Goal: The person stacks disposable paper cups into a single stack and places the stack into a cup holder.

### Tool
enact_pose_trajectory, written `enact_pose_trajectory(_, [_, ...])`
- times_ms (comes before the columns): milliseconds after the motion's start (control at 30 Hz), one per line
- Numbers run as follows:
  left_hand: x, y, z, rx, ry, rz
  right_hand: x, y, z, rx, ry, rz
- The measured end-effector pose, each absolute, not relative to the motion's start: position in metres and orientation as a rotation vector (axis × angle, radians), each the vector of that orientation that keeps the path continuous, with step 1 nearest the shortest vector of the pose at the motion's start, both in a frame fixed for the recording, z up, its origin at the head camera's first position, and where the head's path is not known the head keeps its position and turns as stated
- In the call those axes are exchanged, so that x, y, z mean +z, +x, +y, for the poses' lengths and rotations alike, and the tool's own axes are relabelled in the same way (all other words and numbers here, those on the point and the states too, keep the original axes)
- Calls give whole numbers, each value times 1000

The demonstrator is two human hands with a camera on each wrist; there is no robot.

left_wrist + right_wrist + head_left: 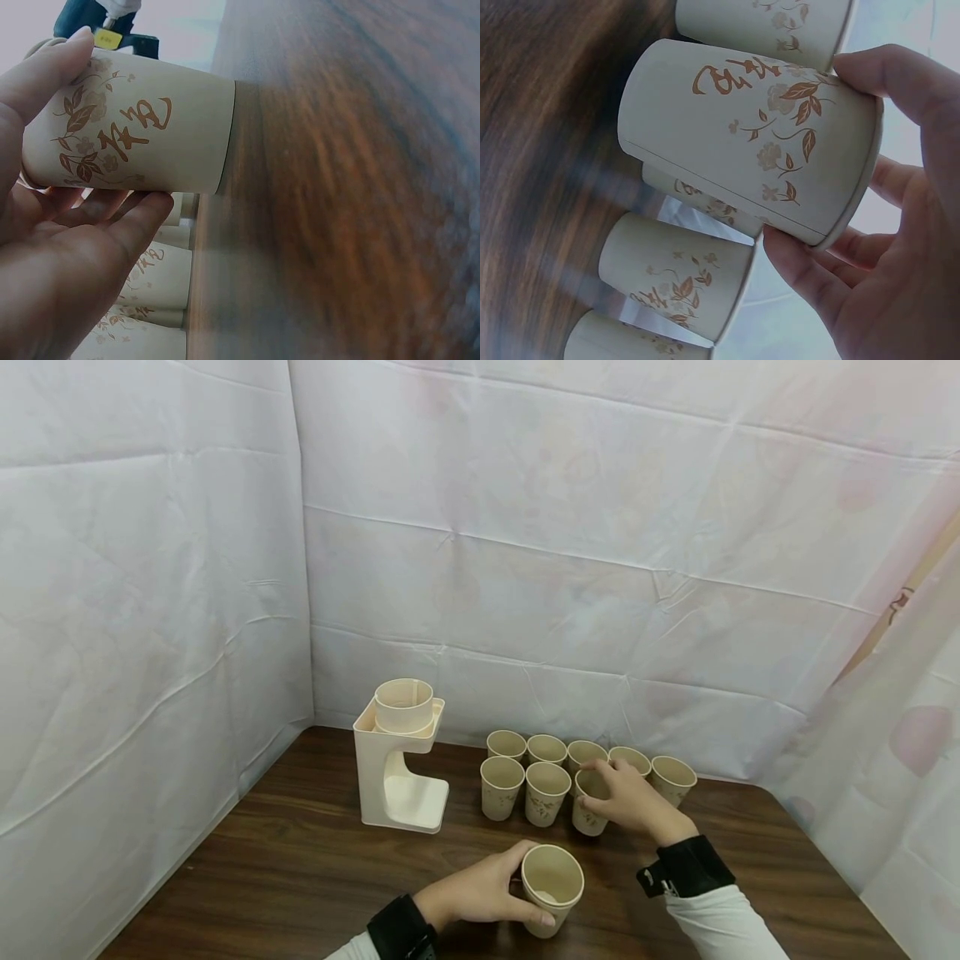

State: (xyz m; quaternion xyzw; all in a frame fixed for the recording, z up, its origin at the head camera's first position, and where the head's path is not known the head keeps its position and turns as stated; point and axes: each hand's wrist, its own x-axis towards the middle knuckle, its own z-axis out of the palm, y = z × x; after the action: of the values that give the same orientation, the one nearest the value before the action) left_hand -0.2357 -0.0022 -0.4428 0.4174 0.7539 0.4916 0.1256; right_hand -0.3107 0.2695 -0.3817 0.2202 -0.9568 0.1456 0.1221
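Observation:
My left hand grips a beige paper cup near the front of the table. A second rim shows just under the top one, so cups are nested there. Brown flowers and lettering decorate its side in the left wrist view; thumb and fingers lie on opposite sides. My right hand reaches into the group of cups and grips another paper cup, the right one of the front row. In the right wrist view, thumb and fingers hold this cup close to its rim, with neighbouring cups beside it.
Two more paper cups stand left of the right hand. Behind them a row of several cups runs along the white curtain. A cream dispenser-like stand with a round top piece is at the left on the wooden table.

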Motion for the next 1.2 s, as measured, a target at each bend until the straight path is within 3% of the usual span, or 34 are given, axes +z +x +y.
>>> enact_pose_trajectory(1200, [-443,-236,-2,1452,1182,2165,-318,-256,263,419,858,-2649])
